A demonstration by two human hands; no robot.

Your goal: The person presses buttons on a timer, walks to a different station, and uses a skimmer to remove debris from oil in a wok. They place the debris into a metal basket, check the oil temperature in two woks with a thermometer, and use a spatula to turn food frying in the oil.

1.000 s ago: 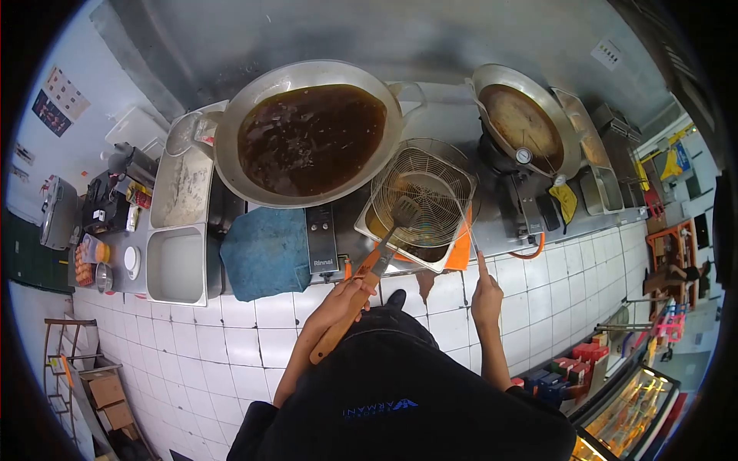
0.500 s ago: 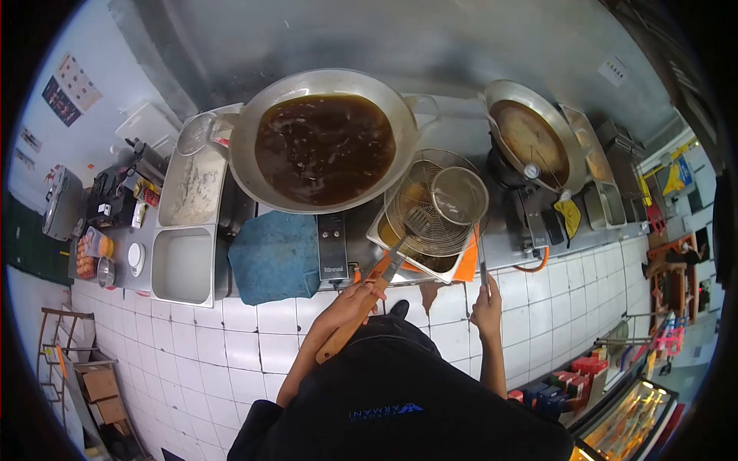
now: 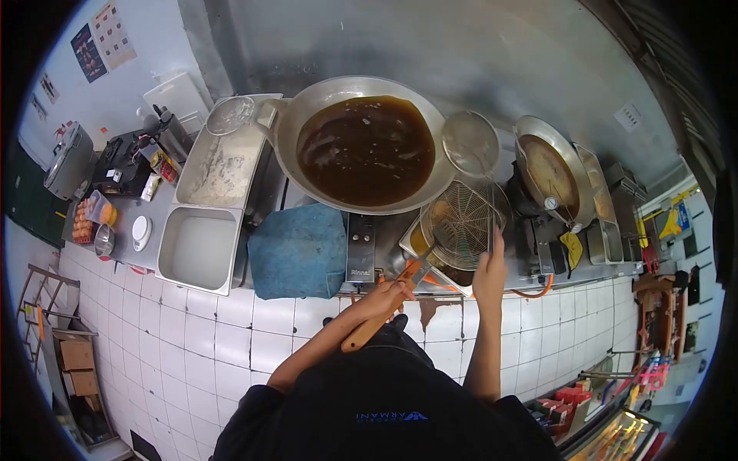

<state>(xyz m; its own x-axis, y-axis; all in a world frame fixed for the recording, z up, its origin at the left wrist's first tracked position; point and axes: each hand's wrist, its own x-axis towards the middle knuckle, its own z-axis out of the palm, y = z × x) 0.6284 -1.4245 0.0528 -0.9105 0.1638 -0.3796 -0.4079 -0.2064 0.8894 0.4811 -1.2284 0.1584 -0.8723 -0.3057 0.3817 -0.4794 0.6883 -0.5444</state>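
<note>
Left hand grips the slotted spatula by its wooden handle, dark blade over the wire strainer, and here's the right hand clasping the skimmer, round grey mesh on a long thin handle, up beside the big wok of dark liquid

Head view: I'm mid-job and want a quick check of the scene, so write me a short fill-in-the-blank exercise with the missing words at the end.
1. The left hand grips the spatula by a handle made of ____.
2. The right hand holds the strainer, whose head is ____ in shape.
3. The cloth is ____ in colour.
4. Of the big wok and the small wok, the ____ one has the thermometer.

Missing words: wood; round; blue; small.
</note>
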